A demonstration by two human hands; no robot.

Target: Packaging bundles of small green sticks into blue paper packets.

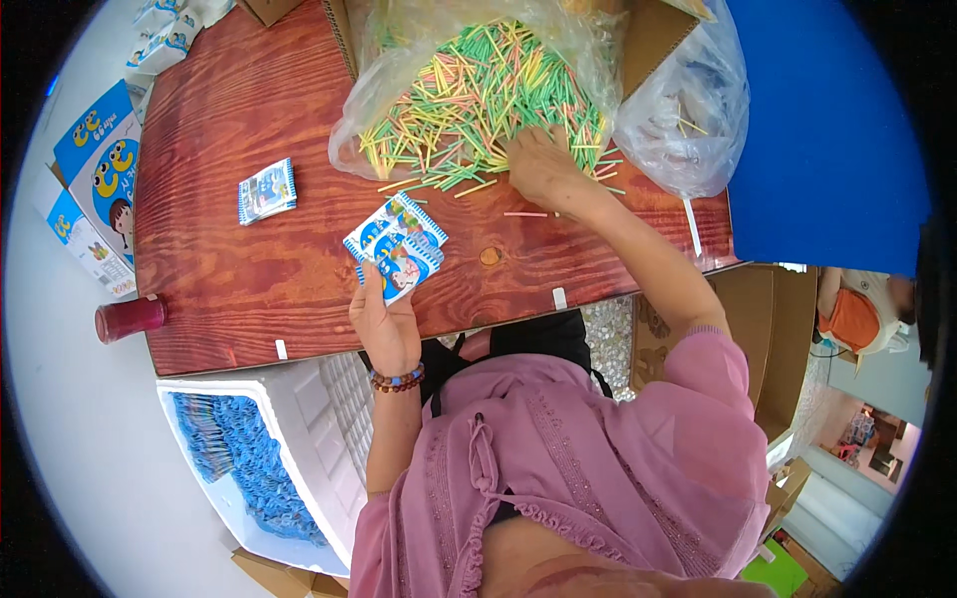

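My left hand [387,324] grips a few small blue-and-white packets [397,245], fanned over one another above the table's near edge. A bracelet of beads circles that wrist. At the near side of a heap of thin pink, yellow and green sticks [498,85], my right hand [543,169] has its fingers bent down among them. The fingertips are partly hidden, and how many sticks lie between them cannot be seen. The heap spills from an open clear plastic bag [349,135]. To the left, another small stack of blue-and-white packets [267,191] lies on the wooden table [209,269].
A red-capped jar-like thing [131,318] is at the table's left edge, near printed cartons [100,174]. Below it stands a white foam box [309,439] full of blue packets [244,463]. A clear bag [688,130] lies right of the heap, beside a blue surface [822,130].
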